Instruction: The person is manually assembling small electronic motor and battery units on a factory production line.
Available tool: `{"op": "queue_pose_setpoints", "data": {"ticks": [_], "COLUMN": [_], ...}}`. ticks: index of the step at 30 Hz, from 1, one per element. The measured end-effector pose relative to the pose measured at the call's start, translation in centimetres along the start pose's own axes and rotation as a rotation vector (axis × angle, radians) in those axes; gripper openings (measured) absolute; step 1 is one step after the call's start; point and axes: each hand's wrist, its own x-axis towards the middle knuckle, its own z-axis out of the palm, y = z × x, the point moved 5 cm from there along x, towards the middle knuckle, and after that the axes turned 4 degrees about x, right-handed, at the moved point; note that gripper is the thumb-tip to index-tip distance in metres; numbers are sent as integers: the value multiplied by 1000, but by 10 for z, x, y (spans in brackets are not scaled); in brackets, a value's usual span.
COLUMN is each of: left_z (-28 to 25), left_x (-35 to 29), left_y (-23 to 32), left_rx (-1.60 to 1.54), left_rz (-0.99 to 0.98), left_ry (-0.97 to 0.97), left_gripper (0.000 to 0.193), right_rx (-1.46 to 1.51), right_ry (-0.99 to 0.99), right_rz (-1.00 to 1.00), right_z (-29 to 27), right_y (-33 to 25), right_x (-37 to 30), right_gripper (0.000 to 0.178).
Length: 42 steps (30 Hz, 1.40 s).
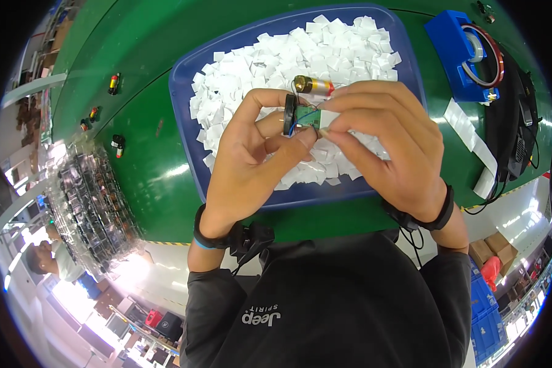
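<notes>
My left hand (242,156) is closed around a small assembly: a black round part (289,115) joined to a green circuit board (306,116) with blue and dark thin wires. A cylindrical battery (313,85), black, yellow and red, lies just above the board beside my right fingertips. My right hand (402,132) pinches a small white square (329,118) against the board's right end. Its fingertips partly hide the square. Both hands are over a blue tray (183,126) filled with white paper-like squares (270,58).
At the far right stands a blue tape dispenser (448,58) with rolls, near a white strip (472,138) and a black bag (506,116). Small battery assemblies (113,84) lie on the green table (150,147) at left. Stacked clear trays (92,208) stand at the left edge; a person (55,260) is beyond.
</notes>
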Motion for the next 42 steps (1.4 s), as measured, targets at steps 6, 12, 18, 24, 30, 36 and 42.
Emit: {"op": "queue_pose_setpoints", "data": {"ticks": [6, 12, 18, 24, 30, 36, 42], "left_z": [-2, -6, -15, -12, -14, -6, -4], "left_x": [0, 2, 3, -1, -1, -2, -4], "left_y": [6, 11, 6, 8, 7, 4, 6], "left_rx": [411, 65, 203, 292, 51, 60, 75], "left_rz": [260, 57, 138, 163, 144, 72, 102], "left_ry": [52, -22, -30, -52, -32, -161, -144], "left_gripper": [40, 44, 38, 33, 28, 28, 29], "right_rx": [97, -19, 118, 403, -4, 28, 91], "right_ry": [-39, -137, -154, -71, -31, -147, -99], "right_rz": [300, 129, 331, 794, 270, 27, 96], "right_z": [-2, 1, 4, 0, -14, 0, -7], "right_y": [13, 8, 16, 32, 12, -1, 5], "right_x": [0, 3, 0, -6, 11, 12, 9], "right_gripper": [26, 22, 15, 15, 18, 19, 21]}}
